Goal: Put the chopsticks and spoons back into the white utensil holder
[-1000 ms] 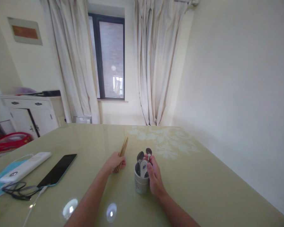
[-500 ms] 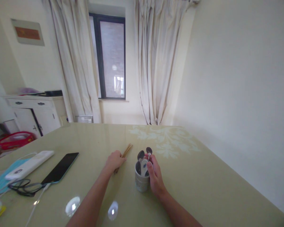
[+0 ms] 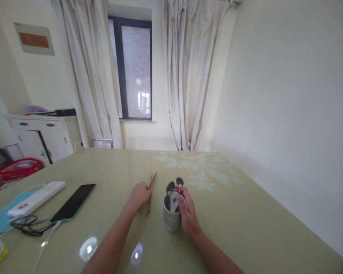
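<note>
My left hand is closed round a bundle of wooden chopsticks, just left of the cup. Their upper ends stick out past my fingers, and the lower ends fan apart below the hand, near the tabletop. A pale ceramic cup stands upright on the table with several spoons in it. Among these are a dark metal spoon, another metal spoon and a white spoon with a blue mark. Curled against the cup's right side is my right hand, thumb at the rim and fingertips partly hidden behind the spoons.
On the left of the glossy table lie a phone with a white cable, eyeglasses, a white power bank and a blue face mask. A wall borders the right side.
The chopsticks have shifted in my left hand, with their lower ends now spread and turned more upright. My right hand and the cup stay where they were.
</note>
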Tool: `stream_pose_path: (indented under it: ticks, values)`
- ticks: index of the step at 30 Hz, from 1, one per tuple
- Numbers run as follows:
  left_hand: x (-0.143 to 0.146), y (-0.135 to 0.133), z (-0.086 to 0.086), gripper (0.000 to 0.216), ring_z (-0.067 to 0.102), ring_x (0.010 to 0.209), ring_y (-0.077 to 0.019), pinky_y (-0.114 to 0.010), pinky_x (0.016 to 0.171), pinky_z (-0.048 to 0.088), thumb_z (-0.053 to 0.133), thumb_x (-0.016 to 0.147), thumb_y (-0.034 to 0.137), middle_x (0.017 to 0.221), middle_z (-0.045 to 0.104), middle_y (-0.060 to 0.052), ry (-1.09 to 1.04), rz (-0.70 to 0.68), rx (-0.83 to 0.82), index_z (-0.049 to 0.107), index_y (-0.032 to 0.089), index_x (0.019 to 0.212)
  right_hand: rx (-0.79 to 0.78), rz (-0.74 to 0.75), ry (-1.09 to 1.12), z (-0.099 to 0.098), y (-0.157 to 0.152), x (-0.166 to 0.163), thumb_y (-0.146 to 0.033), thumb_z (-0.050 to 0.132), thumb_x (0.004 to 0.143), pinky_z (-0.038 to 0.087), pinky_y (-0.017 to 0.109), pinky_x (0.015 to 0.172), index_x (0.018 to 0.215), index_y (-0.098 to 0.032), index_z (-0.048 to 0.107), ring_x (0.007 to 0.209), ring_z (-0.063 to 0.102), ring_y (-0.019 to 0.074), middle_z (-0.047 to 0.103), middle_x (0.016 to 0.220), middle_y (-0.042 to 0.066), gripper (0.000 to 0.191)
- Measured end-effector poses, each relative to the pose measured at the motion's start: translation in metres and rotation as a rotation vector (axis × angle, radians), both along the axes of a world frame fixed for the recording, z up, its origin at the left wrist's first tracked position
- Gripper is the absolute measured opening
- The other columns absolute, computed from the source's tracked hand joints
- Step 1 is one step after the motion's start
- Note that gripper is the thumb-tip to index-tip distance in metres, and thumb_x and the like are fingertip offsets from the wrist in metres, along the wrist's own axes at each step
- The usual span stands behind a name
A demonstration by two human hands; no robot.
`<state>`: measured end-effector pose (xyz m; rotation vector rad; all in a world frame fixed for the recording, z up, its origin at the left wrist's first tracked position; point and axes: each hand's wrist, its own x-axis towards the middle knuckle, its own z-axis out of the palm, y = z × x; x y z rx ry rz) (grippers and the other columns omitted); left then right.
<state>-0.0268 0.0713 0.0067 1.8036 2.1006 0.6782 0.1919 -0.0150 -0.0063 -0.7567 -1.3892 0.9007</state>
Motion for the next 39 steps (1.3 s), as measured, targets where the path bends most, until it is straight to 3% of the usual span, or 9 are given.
stream_pose_path:
  ticks: [6, 13, 17, 23, 27, 30, 32, 35, 39]
  values:
    - [0.006, -0.010, 0.008, 0.022, 0.074, 0.103, -0.0439, -0.051, 0.087, 0.054, 0.061, 0.091, 0.032, 0.103, 0.077, -0.026, 0.103, 0.046, 0.009, 0.075, 0.015, 0.089, -0.005, -0.005, 0.004, 0.000, 0.000, -0.001, -0.058, 0.050, 0.106, 0.053, 0.033, 0.095, 0.126, -0.022, 0.062, 0.107, 0.068, 0.0242, 0.071, 0.114, 0.007, 0.043]
    - [0.024, -0.023, 0.016, 0.037, 0.069, 0.116, -0.0339, -0.043, 0.091, 0.056, 0.046, 0.103, 0.036, 0.127, 0.068, -0.019, 0.352, 0.019, -0.046, 0.067, 0.015, 0.125, 0.025, -0.008, -0.011, -0.001, 0.002, 0.000, -0.057, 0.050, 0.107, 0.052, 0.032, 0.093, 0.126, -0.022, 0.062, 0.104, 0.067, 0.0228, 0.070, 0.113, 0.007, 0.042]
    - [0.021, -0.016, 0.008, 0.038, 0.067, 0.120, -0.0344, -0.043, 0.094, 0.055, 0.047, 0.102, 0.035, 0.131, 0.064, -0.021, 0.319, -0.023, -0.045, 0.064, 0.012, 0.127, 0.023, -0.006, -0.005, 0.001, 0.001, 0.000, -0.058, 0.050, 0.106, 0.052, 0.032, 0.092, 0.125, -0.022, 0.062, 0.101, 0.066, 0.0226, 0.069, 0.113, 0.007, 0.043]
    - [0.006, -0.004, 0.003, 0.035, 0.071, 0.114, -0.0264, -0.034, 0.095, 0.052, 0.053, 0.097, 0.029, 0.131, 0.068, -0.015, 0.215, -0.087, -0.080, 0.066, 0.018, 0.128, 0.003, 0.001, 0.009, 0.001, 0.001, 0.000, -0.058, 0.050, 0.106, 0.052, 0.034, 0.095, 0.126, -0.022, 0.062, 0.105, 0.067, 0.0237, 0.069, 0.115, 0.008, 0.042]
    - [0.007, -0.007, 0.003, 0.035, 0.072, 0.108, -0.0284, -0.037, 0.090, 0.054, 0.043, 0.103, 0.031, 0.131, 0.068, -0.016, 0.252, -0.045, -0.030, 0.066, 0.017, 0.125, 0.005, -0.013, -0.002, 0.000, 0.002, 0.000, -0.057, 0.050, 0.106, 0.052, 0.034, 0.095, 0.126, -0.022, 0.062, 0.106, 0.067, 0.0242, 0.070, 0.115, 0.008, 0.042]
    - [0.009, -0.008, -0.001, 0.042, 0.068, 0.118, -0.0308, -0.041, 0.098, 0.053, 0.037, 0.105, 0.034, 0.135, 0.066, -0.018, 0.285, -0.052, 0.038, 0.065, 0.016, 0.130, 0.005, -0.015, -0.007, 0.001, 0.001, 0.000, -0.058, 0.050, 0.106, 0.052, 0.034, 0.094, 0.125, -0.022, 0.062, 0.104, 0.067, 0.0240, 0.070, 0.113, 0.008, 0.042]
    - [0.010, -0.006, -0.007, 0.050, 0.060, 0.133, -0.0314, -0.043, 0.108, 0.048, 0.034, 0.105, 0.035, 0.147, 0.061, -0.017, 0.307, -0.103, 0.085, 0.059, 0.016, 0.143, 0.008, -0.006, -0.011, 0.002, 0.000, -0.001, -0.058, 0.050, 0.106, 0.052, 0.033, 0.092, 0.124, -0.022, 0.062, 0.102, 0.067, 0.0236, 0.070, 0.112, 0.007, 0.042]
    - [0.011, -0.004, -0.017, 0.064, 0.042, 0.153, -0.0278, -0.045, 0.124, 0.033, 0.029, 0.105, 0.037, 0.171, 0.038, -0.012, 0.310, -0.242, 0.055, 0.035, 0.016, 0.164, 0.016, -0.011, -0.003, 0.003, 0.000, -0.001, -0.057, 0.050, 0.106, 0.052, 0.033, 0.091, 0.123, -0.023, 0.062, 0.099, 0.066, 0.0225, 0.069, 0.111, 0.006, 0.040]
    - [0.016, -0.003, -0.025, 0.074, 0.023, 0.163, -0.0285, -0.050, 0.131, 0.019, 0.024, 0.104, 0.047, 0.177, 0.017, -0.009, 0.338, -0.283, -0.067, 0.020, 0.014, 0.170, 0.020, 0.001, 0.001, 0.004, -0.001, -0.001, -0.056, 0.050, 0.106, 0.051, 0.032, 0.089, 0.121, -0.023, 0.063, 0.098, 0.065, 0.0218, 0.069, 0.109, 0.006, 0.038]
